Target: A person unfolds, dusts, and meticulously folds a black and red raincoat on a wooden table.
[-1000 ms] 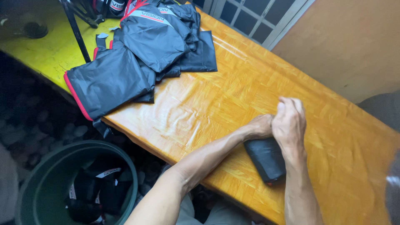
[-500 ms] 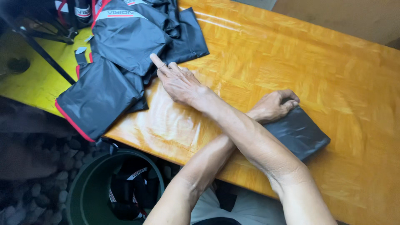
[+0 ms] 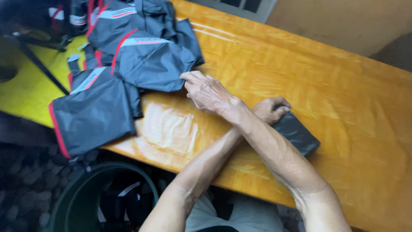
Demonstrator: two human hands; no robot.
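My arms are crossed over a glossy orange wooden table (image 3: 343, 90). My left hand (image 3: 271, 109) is curled on the near end of a small folded black bundle (image 3: 298, 134) and holds it on the tabletop. Over that forearm, my right hand (image 3: 207, 91) reaches left and its fingertips close on the corner of a dark grey garment with red piping (image 3: 152, 62). That garment lies on top of a pile of similar dark garments (image 3: 92, 109), which spreads over the table's left part and hangs over its front edge.
A dark green round bin (image 3: 83, 202) with dark fabric inside stands on the floor below the table's front edge. Behind the pile, a yellow surface (image 3: 25, 92) carries thin black rods and dark gear at the far left. A beige wall rises at the back right.
My right hand left the folded black bundle, swung left across my left arm and now closes on the grey garment's corner. My left hand stayed on the bundle.
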